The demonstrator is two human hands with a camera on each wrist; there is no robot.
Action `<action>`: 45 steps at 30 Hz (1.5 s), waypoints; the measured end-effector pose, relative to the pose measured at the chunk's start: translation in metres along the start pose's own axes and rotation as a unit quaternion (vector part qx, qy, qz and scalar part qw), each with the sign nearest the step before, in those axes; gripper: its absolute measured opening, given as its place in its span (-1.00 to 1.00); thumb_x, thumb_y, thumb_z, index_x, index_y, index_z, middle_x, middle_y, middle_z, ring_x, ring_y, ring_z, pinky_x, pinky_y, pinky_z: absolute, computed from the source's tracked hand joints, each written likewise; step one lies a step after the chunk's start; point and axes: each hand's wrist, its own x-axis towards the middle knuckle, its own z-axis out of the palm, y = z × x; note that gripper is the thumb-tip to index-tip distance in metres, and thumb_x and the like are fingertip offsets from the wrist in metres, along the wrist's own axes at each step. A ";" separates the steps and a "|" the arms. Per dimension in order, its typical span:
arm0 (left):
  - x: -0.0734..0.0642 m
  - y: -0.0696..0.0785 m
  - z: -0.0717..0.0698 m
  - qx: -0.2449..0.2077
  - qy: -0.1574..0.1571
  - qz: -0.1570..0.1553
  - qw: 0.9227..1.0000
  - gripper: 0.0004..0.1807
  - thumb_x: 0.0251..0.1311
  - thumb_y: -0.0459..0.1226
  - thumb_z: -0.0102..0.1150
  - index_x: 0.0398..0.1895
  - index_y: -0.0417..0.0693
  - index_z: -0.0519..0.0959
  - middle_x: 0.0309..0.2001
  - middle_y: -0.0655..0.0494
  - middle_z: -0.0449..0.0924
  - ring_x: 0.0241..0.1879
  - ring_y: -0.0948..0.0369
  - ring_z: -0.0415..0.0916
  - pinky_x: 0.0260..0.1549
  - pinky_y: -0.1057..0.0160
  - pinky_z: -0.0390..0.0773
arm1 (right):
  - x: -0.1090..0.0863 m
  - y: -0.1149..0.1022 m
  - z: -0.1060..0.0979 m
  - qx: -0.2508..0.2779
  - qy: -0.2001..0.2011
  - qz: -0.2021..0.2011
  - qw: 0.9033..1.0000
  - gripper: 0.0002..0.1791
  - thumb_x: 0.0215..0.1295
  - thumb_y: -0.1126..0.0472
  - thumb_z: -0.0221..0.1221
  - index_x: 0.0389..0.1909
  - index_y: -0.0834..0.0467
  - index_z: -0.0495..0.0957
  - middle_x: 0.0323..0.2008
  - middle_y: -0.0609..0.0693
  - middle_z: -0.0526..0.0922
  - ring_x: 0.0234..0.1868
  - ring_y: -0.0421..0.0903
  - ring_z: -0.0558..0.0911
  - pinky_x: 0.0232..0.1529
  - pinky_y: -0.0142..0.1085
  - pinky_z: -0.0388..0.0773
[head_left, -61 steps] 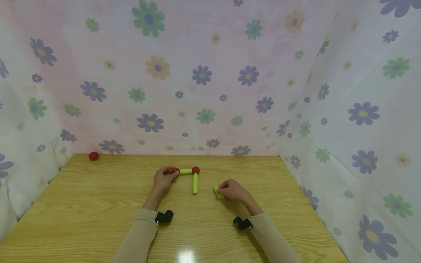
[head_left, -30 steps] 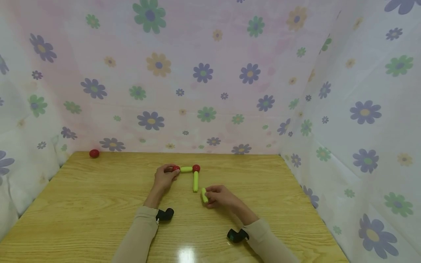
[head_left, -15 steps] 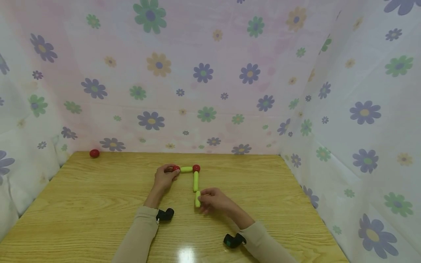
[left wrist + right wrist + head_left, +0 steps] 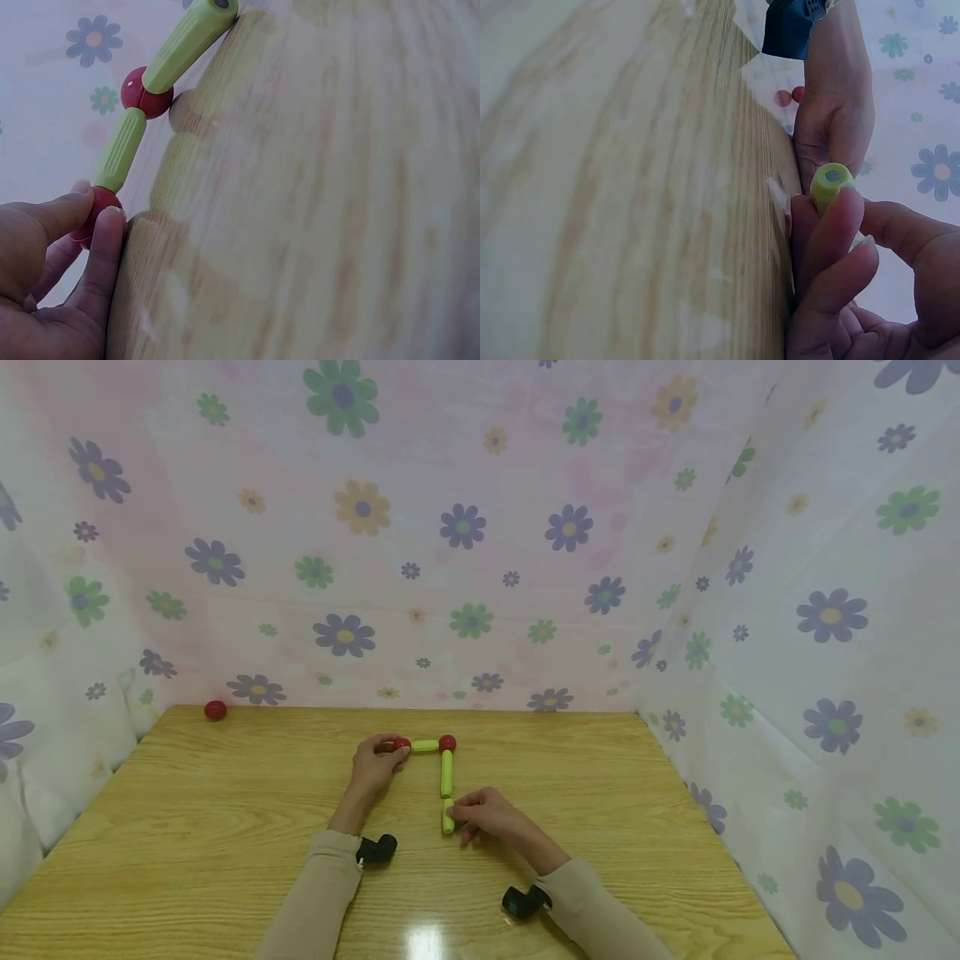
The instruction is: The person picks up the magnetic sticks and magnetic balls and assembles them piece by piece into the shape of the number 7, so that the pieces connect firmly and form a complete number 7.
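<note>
My left hand (image 4: pixel 375 766) pinches a red ball (image 4: pixel 103 214) between thumb and fingers. From that ball a short yellow-green rod (image 4: pixel 121 150) runs to a second red ball (image 4: pixel 447 743). A longer yellow-green rod (image 4: pixel 447 774) extends from the second ball toward the front of the table, making an L shape. My right hand (image 4: pixel 491 817) pinches another short yellow-green rod (image 4: pixel 448 817), in line with the longer rod and right at its near end. In the right wrist view, a grey disc (image 4: pixel 832 175) shows in the end of this held rod.
A loose red ball (image 4: pixel 215 710) lies at the table's back left corner. The wood-grain table (image 4: pixel 187 827) is bordered by flower-patterned cloth (image 4: pixel 420 552) at the back and sides. A black wrist camera (image 4: pixel 377 849) sits on the left wrist, another camera (image 4: pixel 522 902) on the right.
My right hand has carried its short rod leftward, from the right of the longer rod to that rod's near end, and turned it into line. My left hand keeps its grip on the ball.
</note>
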 end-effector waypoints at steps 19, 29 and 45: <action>-0.001 0.002 -0.001 0.001 -0.004 -0.006 1.000 -0.58 0.39 -0.37 0.29 0.27 -0.32 0.54 0.03 -0.29 0.53 -0.28 0.20 0.65 -0.32 0.43 0.70 | 0.010 -0.001 0.003 0.010 0.049 0.007 0.999 -0.64 0.42 0.05 0.33 -0.05 0.30 0.69 -0.43 -0.02 0.71 -0.61 -0.28 0.60 -0.58 -0.52 0.52; -0.001 0.000 -0.001 0.002 -0.004 -0.005 1.000 -0.59 0.40 -0.38 0.29 0.26 -0.32 0.54 0.04 -0.30 0.53 -0.26 0.19 0.65 -0.32 0.43 0.71 | 0.012 -0.002 0.004 0.001 0.059 0.011 0.998 -0.67 0.38 0.06 0.37 -0.13 0.29 0.71 -0.44 0.01 0.72 -0.64 -0.28 0.59 -0.60 -0.53 0.52; 0.000 0.001 0.001 0.005 0.004 -0.004 1.000 -0.60 0.38 -0.40 0.30 0.24 -0.33 0.56 0.00 -0.28 0.54 -0.30 0.23 0.63 -0.34 0.44 0.69 | 0.016 0.001 -0.004 -0.006 0.017 -0.004 1.000 -0.63 0.45 0.05 0.30 0.00 0.30 0.67 -0.41 -0.02 0.71 -0.58 -0.28 0.61 -0.56 -0.51 0.54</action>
